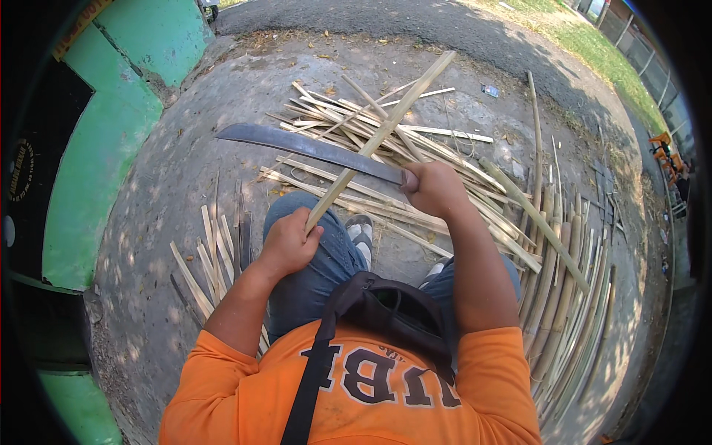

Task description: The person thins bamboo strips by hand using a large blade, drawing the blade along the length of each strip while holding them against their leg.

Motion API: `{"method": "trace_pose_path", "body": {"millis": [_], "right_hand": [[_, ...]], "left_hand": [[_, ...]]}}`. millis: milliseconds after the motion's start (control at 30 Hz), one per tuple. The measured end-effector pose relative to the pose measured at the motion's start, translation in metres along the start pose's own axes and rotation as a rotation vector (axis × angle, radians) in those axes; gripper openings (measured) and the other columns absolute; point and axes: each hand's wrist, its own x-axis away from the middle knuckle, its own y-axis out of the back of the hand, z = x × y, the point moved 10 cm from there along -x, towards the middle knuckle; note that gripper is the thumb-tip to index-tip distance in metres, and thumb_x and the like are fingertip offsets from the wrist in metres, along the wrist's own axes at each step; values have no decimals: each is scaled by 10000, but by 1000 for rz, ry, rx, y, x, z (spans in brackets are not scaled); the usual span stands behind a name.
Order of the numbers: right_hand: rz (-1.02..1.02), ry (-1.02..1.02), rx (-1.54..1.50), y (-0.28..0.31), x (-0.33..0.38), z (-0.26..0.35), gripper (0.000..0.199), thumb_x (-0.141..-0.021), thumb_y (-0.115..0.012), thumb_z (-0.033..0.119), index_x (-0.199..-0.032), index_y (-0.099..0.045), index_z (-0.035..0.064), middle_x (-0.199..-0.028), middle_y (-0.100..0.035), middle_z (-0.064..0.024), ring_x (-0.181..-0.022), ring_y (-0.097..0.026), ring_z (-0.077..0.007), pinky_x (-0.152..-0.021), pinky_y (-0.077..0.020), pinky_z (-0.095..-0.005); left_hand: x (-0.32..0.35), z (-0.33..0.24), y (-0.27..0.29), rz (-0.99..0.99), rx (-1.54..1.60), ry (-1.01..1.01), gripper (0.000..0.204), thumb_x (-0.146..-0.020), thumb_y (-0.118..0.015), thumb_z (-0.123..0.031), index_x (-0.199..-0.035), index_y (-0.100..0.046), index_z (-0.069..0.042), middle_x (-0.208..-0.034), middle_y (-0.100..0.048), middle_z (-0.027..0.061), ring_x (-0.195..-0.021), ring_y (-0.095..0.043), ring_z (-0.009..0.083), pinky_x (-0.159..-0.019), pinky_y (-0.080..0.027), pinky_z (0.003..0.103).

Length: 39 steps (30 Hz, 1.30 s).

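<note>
Bamboo strip (382,133) slants up and away from the left hand (288,243), whose fingers are clenched on its near end above the knee. Right hand (432,187) grasps the machete (311,147), blade lying crosswise on the strip, tip pointing left, over the concrete ground (185,163).

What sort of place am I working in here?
Likely an outdoor yard used for splitting bamboo: bare concrete ground, a heap of bamboo strips, grass beyond, and a green wall alongside.
</note>
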Motion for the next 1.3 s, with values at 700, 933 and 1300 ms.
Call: {"method": "trace_pose_path", "body": {"millis": [700, 933, 1300], "right_hand": [[-139, -80, -140, 17, -3, -28, 131, -840, -692, 211, -893, -732, 99, -845, -733, -207, -823, -699, -444, -762, -572, -514], [-163, 38, -117, 21, 4, 2, 159, -894, -714, 234, -908, -710, 75, -831, -702, -214, -795, -669, -455, -723, -545, -495], [-184, -125, -108, 28, -2, -38, 107, -817, -690, 158, -906, -737, 125, -871, -737, -199, -841, -697, -441, -758, -565, -497]], "left_hand": [[-2, 1, 3, 36, 111, 32, 182, -928, -728, -152, -916, -602, -21, -742, -637, 179, -654, -616, 354, -628, -472, 435], [-1, 7, 2, 78, 117, 85, 179, -927, -727, -148, -912, -601, -23, -721, -629, 173, -642, -618, 336, -616, -467, 423], [-2, 9, 0, 62, 105, 15, 183, -929, -724, -149, -912, -595, -21, -707, -615, 166, -632, -615, 336, -612, -470, 423]]}}
